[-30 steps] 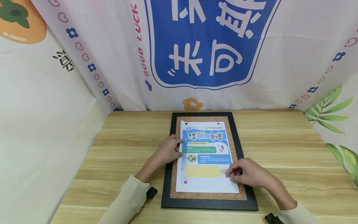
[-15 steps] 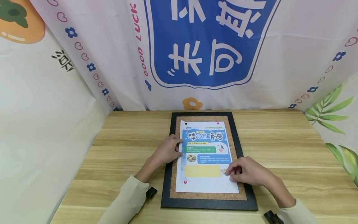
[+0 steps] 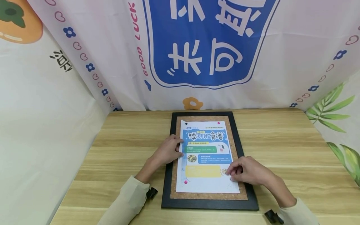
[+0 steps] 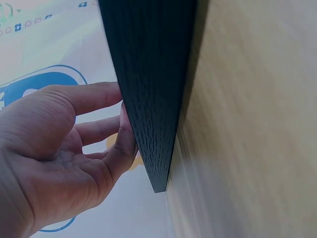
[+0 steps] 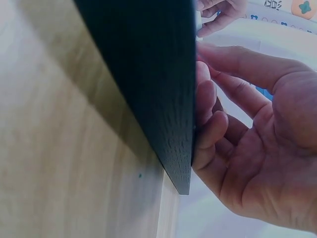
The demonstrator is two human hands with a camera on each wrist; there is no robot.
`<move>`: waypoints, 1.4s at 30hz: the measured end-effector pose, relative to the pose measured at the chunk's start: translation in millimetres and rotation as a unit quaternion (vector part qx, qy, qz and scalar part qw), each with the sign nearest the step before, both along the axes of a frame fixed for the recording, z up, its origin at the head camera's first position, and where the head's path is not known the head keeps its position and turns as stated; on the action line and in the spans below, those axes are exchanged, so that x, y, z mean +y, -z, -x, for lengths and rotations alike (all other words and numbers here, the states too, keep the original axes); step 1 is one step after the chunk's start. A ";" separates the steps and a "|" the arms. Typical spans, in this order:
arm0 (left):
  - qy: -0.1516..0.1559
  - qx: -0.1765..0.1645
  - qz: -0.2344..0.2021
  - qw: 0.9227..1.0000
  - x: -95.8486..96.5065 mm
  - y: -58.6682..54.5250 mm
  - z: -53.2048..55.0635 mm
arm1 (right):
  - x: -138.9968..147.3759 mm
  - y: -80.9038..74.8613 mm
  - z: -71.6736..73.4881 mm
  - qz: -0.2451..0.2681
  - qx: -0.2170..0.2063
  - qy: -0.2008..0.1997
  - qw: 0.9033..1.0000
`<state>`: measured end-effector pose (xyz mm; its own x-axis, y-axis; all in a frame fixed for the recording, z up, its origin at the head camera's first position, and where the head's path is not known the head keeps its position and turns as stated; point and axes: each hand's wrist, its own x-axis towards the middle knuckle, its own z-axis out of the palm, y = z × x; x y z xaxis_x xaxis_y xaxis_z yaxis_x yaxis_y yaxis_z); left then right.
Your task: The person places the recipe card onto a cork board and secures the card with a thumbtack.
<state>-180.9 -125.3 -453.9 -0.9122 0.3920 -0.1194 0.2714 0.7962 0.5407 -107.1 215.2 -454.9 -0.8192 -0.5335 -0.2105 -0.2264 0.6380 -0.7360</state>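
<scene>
A printed paper sheet lies on a cork board with a black frame. Pushpins show in it: a black pin at top left, a pink pin at top right and another pink pin at lower left. My left hand touches the sheet's left edge with thumb and fingertips spread apart. Over the lower right of the sheet, my right hand brings thumb and forefinger close together, its other fingers curled. The frame hides those fingertips in the right wrist view, so I cannot tell what they pinch.
The board lies on a wood-grain table, near its middle. Behind the table hangs a printed cloth with a large blue panel. A pale cloth borders the left side, and black wrist cameras sit at both cuffs.
The whole head view has shifted very slightly. Both hands keep nearly the same places on the sheet, and the pins stay where they were.
</scene>
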 end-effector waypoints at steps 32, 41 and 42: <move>0.000 0.000 -0.001 1.000 -0.5 -2.0 -1.9 | -2.7 0.3 -2.2 -0.011 0.023 0.004 1.000; 0.002 0.004 0.000 1.000 -0.7 -1.3 -2.8 | -1.6 -0.3 -0.8 -0.015 0.013 -0.008 1.000; 0.001 0.003 0.001 1.000 -1.0 -1.2 -2.6 | -1.5 -0.5 -0.9 -0.016 0.017 -0.012 1.000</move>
